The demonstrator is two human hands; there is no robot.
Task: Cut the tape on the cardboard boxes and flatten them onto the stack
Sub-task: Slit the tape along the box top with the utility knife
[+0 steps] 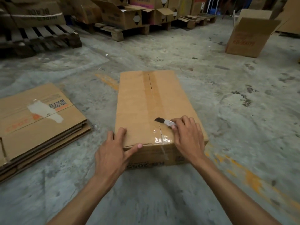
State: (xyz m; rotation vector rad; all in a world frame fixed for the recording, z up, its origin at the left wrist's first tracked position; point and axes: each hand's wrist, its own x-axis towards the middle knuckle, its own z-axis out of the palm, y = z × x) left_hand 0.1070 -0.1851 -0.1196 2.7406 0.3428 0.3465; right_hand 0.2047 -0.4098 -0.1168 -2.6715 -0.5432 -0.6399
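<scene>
My right hand (186,135) is hiding the cutter's (164,121) handle — the flattened stack (40,124) is running off the left edge.

Two bare arms reach in from the bottom. No sleeves, gloves, rings or watch show. The left hand (112,153) and right hand (188,137) have short nails.

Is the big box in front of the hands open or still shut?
Mostly shut. The box has its top flaps lying flat, with tape along the seam, though a thin slit shows at the far end.
</scene>
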